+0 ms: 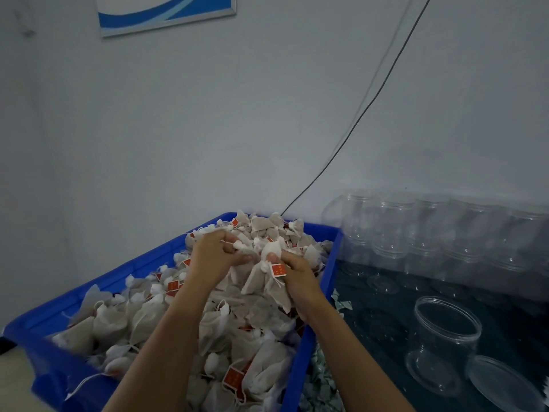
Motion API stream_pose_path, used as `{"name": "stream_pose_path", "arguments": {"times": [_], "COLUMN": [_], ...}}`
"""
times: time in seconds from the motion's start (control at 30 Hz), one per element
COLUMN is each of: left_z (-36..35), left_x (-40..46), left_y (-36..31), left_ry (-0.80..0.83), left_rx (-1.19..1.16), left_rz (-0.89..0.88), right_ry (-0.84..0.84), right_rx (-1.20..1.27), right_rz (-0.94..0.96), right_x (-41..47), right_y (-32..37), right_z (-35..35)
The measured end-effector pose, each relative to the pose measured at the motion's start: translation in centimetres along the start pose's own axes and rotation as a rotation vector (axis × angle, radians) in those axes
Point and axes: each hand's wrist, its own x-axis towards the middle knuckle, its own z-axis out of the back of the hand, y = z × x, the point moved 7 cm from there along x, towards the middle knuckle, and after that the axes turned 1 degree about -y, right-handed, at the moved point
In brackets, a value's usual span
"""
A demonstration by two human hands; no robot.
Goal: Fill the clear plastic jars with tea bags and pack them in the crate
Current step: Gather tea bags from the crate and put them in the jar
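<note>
Both hands over heaped blue crate (329, 263): left hand (215, 255) grip curled around tea bags (148, 319), right hand (297, 276) pinching a bunch; open clear jar (442, 343) upright on desk (386, 316) to the right.

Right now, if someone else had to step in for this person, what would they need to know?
Left hand: grips tea bags over the blue crate.
Right hand: holds a bunch of tea bags by their strings and tags.
The crate is heaped with loose tea bags.
One open jar stands to the right, empty, its lid lying beside it. More empty jars are stacked along the wall.
Done: no filled jar in view.
Left: drop the bags into the open jar, lid it, pack it, then fill the rest.
</note>
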Motion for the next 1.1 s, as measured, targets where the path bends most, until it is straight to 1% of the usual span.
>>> {"name": "stream_pose_path", "arguments": {"times": [0.1,0.17,0.23,0.3,0.37,0.4,0.47,0.5,0.57,0.67,0.77,0.83,0.9,1.1], "left_z": [-1.0,-1.6,-2.1,-2.4,-2.2,-1.8,-1.1,-1.0,-1.5,-3.1,-5.4,-6.5,-6.9,-7.0], "left_x": [-0.2,-0.4,-0.5,-0.5,-0.2,0.0,0.6,0.8,0.9,0.9,0.5,0.2,0.3,0.8], "left_y": [-0.6,-0.9,-1.1,-1.2,-0.8,-0.4,1.0,1.6,2.4,2.8,3.3,3.9,4.2,4.1], "left_ry": [0.065,0.12,0.185,0.246,0.231,0.179,0.069,0.046,0.058,0.122,0.278,0.355,0.345,0.265], "left_rx": [-0.141,-0.14,-0.131,-0.226,-0.295,-0.22,0.113,0.26,0.414,0.525,0.618,0.758,0.847,0.963], "left_rz": [0.004,-0.015,-0.03,-0.016,0.009,0.009,-0.008,-0.015,-0.018,-0.052,-0.087,-0.091,-0.085,-0.05], "right_ry": [0.077,0.07,0.027,-0.046,-0.17,-0.236,-0.344,-0.386,-0.464,-0.553,-0.583,-0.579,-0.576,-0.573], "right_rx": [-0.073,-0.141,-0.181,-0.162,-0.204,-0.246,-0.278,-0.273,-0.265,-0.328,-0.358,-0.361,-0.376,-0.371], "right_rz": [0.016,0.009,-0.003,-0.031,-0.069,-0.079,-0.072,-0.065,-0.05,-0.01,0.016,0.022,0.016,-0.008], "right_x": [0.0,0.1,0.3,0.4,0.6,0.7,0.6,0.6,0.5,0.2,0.0,-0.1,0.0,0.0], "right_y": [0.0,-0.3,-0.6,-1.0,-1.6,-1.8,-1.8,-1.7,-1.3,-1.0,-1.0,-1.0,-1.0,-1.1], "right_z": [-0.8,-0.8,-0.5,0.1,1.0,1.5,2.3,2.6,3.2,4.0,4.2,4.2,4.3,4.2]}}
